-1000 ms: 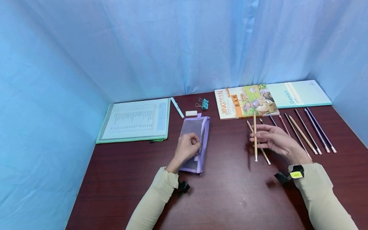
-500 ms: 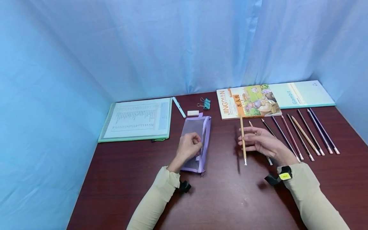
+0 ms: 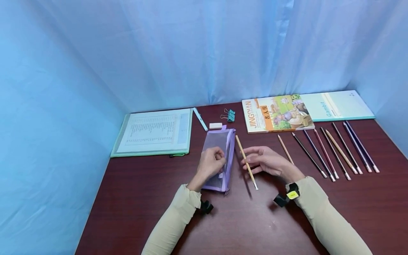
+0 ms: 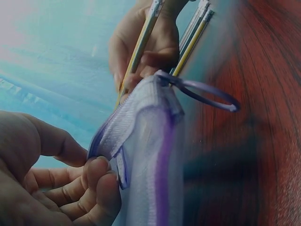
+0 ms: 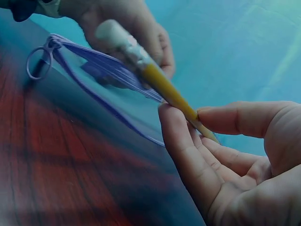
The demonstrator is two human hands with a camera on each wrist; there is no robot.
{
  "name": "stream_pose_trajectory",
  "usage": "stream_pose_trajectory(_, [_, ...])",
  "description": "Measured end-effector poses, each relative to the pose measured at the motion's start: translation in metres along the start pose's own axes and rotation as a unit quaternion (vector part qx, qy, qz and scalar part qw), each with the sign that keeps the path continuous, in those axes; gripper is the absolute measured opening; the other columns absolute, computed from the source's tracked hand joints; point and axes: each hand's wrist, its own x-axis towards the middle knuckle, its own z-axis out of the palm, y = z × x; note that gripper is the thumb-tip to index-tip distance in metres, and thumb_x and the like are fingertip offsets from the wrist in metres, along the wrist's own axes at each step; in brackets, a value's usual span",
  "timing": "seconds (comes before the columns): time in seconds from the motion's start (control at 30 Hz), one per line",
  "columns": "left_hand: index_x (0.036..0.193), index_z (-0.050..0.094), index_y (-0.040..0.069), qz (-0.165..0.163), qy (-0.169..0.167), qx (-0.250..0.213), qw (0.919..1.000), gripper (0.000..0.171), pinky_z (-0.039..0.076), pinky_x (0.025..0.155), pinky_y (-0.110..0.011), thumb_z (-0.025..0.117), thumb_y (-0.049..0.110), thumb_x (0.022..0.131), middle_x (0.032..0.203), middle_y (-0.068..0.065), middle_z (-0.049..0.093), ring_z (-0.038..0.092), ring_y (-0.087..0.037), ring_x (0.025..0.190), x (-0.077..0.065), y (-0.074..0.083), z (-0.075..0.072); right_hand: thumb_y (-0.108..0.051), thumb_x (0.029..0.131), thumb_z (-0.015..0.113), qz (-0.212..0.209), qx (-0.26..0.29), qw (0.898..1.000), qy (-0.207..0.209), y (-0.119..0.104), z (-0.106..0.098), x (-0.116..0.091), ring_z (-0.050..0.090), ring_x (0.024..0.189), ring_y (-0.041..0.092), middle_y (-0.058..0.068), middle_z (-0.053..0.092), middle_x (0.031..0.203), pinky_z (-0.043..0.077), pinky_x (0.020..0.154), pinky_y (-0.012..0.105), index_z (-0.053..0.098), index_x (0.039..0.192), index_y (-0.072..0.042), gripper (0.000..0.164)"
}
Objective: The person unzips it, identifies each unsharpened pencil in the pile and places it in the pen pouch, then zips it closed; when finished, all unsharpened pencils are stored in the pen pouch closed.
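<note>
My left hand [image 3: 210,163] pinches the zipper edge of a purple mesh pencil case [image 3: 214,139], thumb against fingertips in the left wrist view. The case lies on the table with its zipper undone, and the right wrist view shows its mouth spread apart. My right hand [image 3: 266,161] pinches a yellow pencil [image 3: 246,161] between thumb and fingers, just right of the case. The white eraser end [image 5: 112,33] points toward me, and the other end angles toward the case's far corner. A ring-shaped zipper pull [image 4: 211,94] hangs at the near end of the case.
Several pencils [image 3: 325,152] lie side by side at the right. Behind them are a picture-covered book [image 3: 280,113] and a pale notebook [image 3: 338,105]. Past the case sit a white eraser [image 3: 215,125], a teal binder clip [image 3: 230,115] and a light-blue pen [image 3: 200,119]. A document folder [image 3: 153,132] lies left.
My right hand has carried the yellow pencil leftward from the pencil row to beside the case, and the pencil has tilted. The left hand keeps its hold on the case.
</note>
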Motion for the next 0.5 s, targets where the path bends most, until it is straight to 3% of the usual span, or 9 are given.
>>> stream_pose_trajectory(0.2, [0.082, 0.065, 0.002, 0.002, -0.006, -0.01, 0.9999, 0.008, 0.049, 0.039, -0.02, 0.057, 0.0, 0.082, 0.062, -0.01, 0.068, 0.053, -0.003, 0.038, 0.001, -0.001, 0.002, 0.0, 0.1, 0.047, 0.005, -0.034, 0.999, 0.039, -0.002, 0.01, 0.019, 0.074, 0.083, 0.012, 0.0, 0.074, 0.094, 0.065, 0.073, 0.032, 0.026, 0.15, 0.013, 0.056])
stream_pose_trajectory(0.33, [0.082, 0.064, 0.003, 0.009, -0.012, -0.011, 0.9998, 0.008, 0.049, 0.037, -0.021, 0.057, 0.001, 0.082, 0.058, -0.005, 0.065, 0.051, -0.002, 0.037, 0.001, -0.001, 0.004, 0.002, 0.098, 0.052, -0.014, -0.037, 0.995, 0.096, -0.005, 0.024, 0.029, 0.073, 0.079, 0.01, -0.005, 0.075, 0.087, 0.064, 0.067, 0.025, 0.03, 0.146, 0.014, 0.055])
stream_pose_trajectory(0.5, [0.085, 0.062, 0.0, -0.001, -0.026, -0.037, 0.999, 0.005, 0.054, 0.039, -0.026, 0.057, -0.001, 0.085, 0.059, -0.008, 0.064, 0.053, -0.006, 0.039, 0.001, 0.002, 0.004, 0.003, 0.093, 0.058, -0.032, -0.071, 0.984, 0.158, -0.007, 0.045, 0.037, 0.071, 0.072, 0.009, -0.006, 0.071, 0.081, 0.064, 0.064, 0.027, 0.035, 0.142, 0.016, 0.055])
